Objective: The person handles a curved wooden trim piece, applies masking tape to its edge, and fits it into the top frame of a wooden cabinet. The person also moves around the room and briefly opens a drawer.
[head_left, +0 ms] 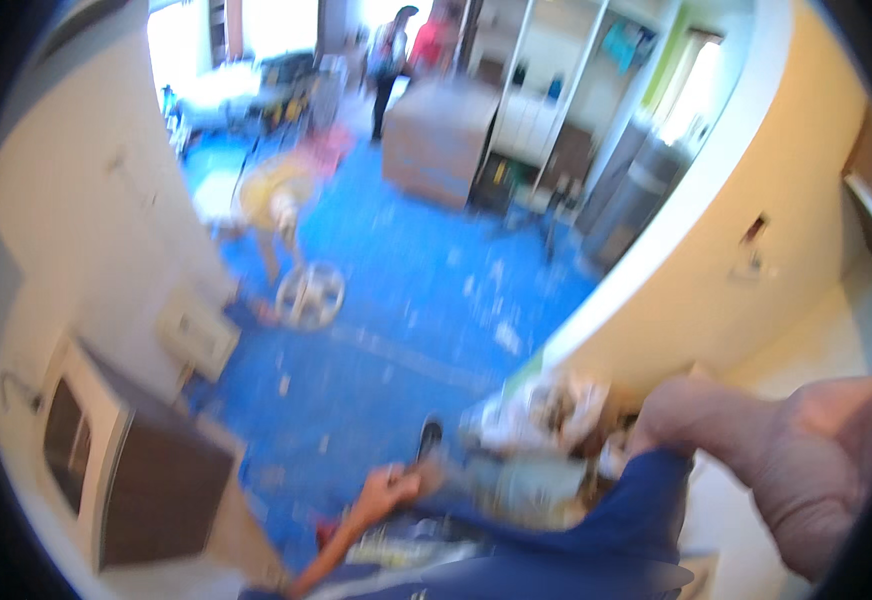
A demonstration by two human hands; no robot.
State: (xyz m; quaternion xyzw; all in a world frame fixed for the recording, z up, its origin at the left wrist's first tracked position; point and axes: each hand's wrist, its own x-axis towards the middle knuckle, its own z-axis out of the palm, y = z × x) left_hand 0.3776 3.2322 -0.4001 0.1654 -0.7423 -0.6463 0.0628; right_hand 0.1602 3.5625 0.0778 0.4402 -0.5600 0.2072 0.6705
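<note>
My left hand (393, 490) is low in the middle of the view, at the end of a bare forearm coming up from the lower edge. Its fingers look curled closed. A blurred grey-brown shape (443, 474) lies against them, too smeared to name. My right arm, in a short blue sleeve (646, 505), bends up at the right, very close to the camera. What shows of the right hand (846, 430) runs to the rim of the view, and its fingers are hidden.
Blue sheeting (406, 260) covers the floor. A brown-sided cabinet (161, 490) stands at the left, white bags (546, 410) at the right wall's foot. Farther off are a white spoked wheel (310, 296), a person bending (278, 195), a large brown box (441, 140) and standing people (391, 60).
</note>
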